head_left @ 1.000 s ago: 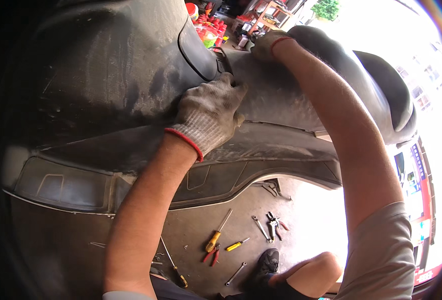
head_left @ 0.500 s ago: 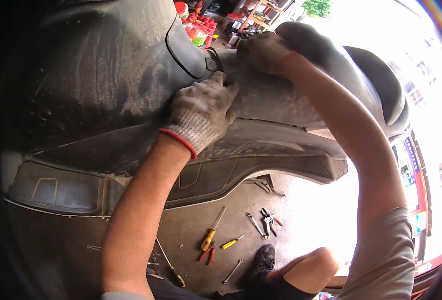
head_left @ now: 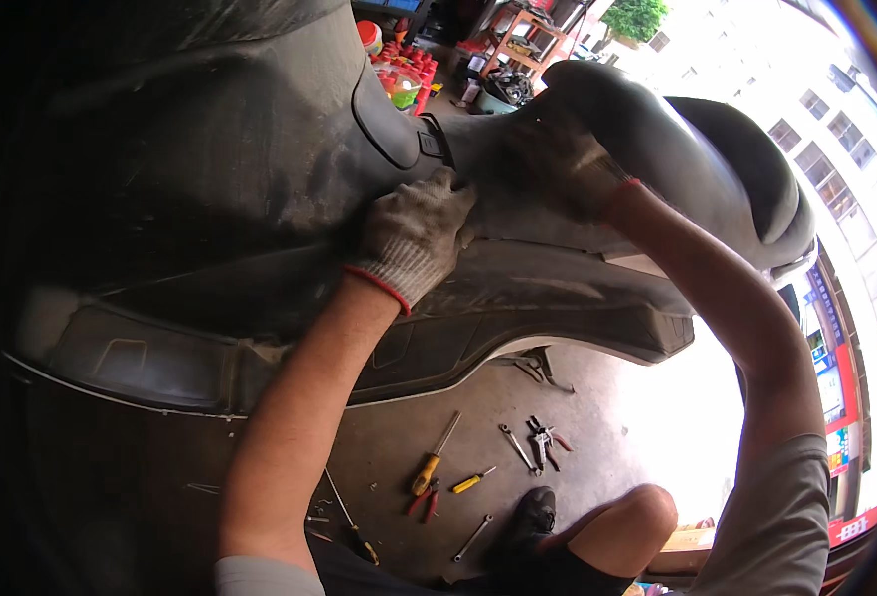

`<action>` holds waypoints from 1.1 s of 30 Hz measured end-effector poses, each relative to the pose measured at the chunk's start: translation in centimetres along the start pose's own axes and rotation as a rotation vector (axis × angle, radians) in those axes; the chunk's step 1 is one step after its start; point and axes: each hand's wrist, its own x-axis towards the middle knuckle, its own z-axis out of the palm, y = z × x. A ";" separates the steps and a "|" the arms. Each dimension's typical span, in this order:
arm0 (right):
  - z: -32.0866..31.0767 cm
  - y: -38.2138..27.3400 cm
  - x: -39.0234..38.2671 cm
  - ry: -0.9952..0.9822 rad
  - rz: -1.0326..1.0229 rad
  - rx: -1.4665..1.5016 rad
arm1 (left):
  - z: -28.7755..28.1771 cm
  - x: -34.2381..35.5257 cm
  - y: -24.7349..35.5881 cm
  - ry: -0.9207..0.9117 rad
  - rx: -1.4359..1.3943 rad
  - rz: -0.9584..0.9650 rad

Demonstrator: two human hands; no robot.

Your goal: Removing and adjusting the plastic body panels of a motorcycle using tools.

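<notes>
Large dusty dark-grey plastic scooter body panel (head_left: 210, 199) filled the upper and left frame, tilted above the concrete floor (head_left: 597, 417). Left hand (head_left: 411, 234), in a grey knit work glove with red cuff, lay palm-down on the panel's mid ridge, fingers pressed together and curled over the edge by a small recessed latch. Right hand (head_left: 548, 159), same kind of glove, was pressed flat against the panel further up, near the black padded seat (head_left: 736, 169); fingers looked closed on the surface, exact grip unclear. Both forearms bare, grey short sleeves at the lower edge. Below on the floor: yellow-handled long screwdriver (head_left: 433, 457), shorter yellow-handled screwdriver (head_left: 472, 482), red-handled pliers (head_left: 425, 499), steel spanner (head_left: 518, 447), another spanner (head_left: 472, 537). Person's black shoe (head_left: 536, 512) and bare knee (head_left: 637, 512) sat just beside the tools. Red containers (head_left: 399, 60) and a wooden shelf (head_left: 518, 35) were well apart at the top
</notes>
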 end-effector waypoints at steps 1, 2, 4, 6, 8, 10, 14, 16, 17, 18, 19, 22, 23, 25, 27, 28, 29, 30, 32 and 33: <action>-0.4 -0.3 -0.3 0.010 -0.008 -0.010 | -0.1 0.1 0.1 -0.033 0.016 0.005; -0.8 -0.5 -0.5 0.020 -0.016 -0.020 | -0.1 0.1 0.3 -0.031 0.018 0.005; -1.6 -0.5 -0.4 0.016 -0.029 -0.028 | -0.2 -0.1 0.6 0.012 0.038 0.004; -1.9 -0.6 -0.3 0.009 -0.042 -0.039 | 0.2 -0.1 0.4 0.013 0.040 0.003; -1.8 -0.9 -0.1 -0.083 -0.022 -0.082 | 0.6 -0.2 0.0 0.013 0.039 0.001; -1.0 -0.3 -0.9 -0.085 -0.021 -0.057 | 0.5 0.0 0.0 -0.011 -0.009 0.040; -2.5 -0.8 -1.2 -0.143 -0.044 0.015 | 0.6 -0.3 -0.1 0.027 -0.009 0.039; -2.5 -1.1 -1.0 -0.141 -0.036 -0.003 | 0.5 -0.3 0.2 0.031 0.018 0.007; -2.6 -1.0 -0.8 -0.139 -0.029 -0.026 | 0.7 -0.2 0.1 0.037 0.018 0.010; -2.8 -1.0 -0.8 -0.138 -0.028 -0.033 | 1.0 -0.2 0.1 0.072 0.015 0.028; -3.2 -1.0 -1.0 -0.180 -0.016 -0.040 | 1.4 -0.1 0.3 0.109 0.004 0.047; -5.1 -2.1 -1.5 -0.216 0.085 0.051 | 1.7 0.2 0.2 0.098 0.003 0.036; -5.8 -2.5 -1.8 -0.201 0.169 0.158 | 1.8 0.1 0.2 0.100 -0.005 0.044; -5.8 -2.4 -3.2 -0.255 0.224 0.203 | 1.6 -0.1 0.3 0.118 0.002 0.017; -6.0 -2.1 -4.9 -0.309 0.281 0.253 | 1.3 0.1 0.2 0.076 -0.003 0.014; -6.3 -1.8 -5.9 -0.218 0.142 0.174 | 1.4 0.0 0.1 0.082 -0.001 0.011; -6.5 -1.7 -6.7 -0.127 0.002 0.096 | 1.6 0.0 0.1 0.087 0.001 0.007; -6.6 -1.5 -7.0 -0.128 0.006 0.096 | 1.2 0.2 0.2 0.038 0.029 -0.002; -6.7 -1.2 -7.3 -0.051 -0.015 0.103 | 0.7 0.2 0.1 0.037 0.025 0.010; -6.6 -1.6 -7.2 -0.053 -0.011 0.106 | 0.7 0.1 0.2 0.036 0.017 0.019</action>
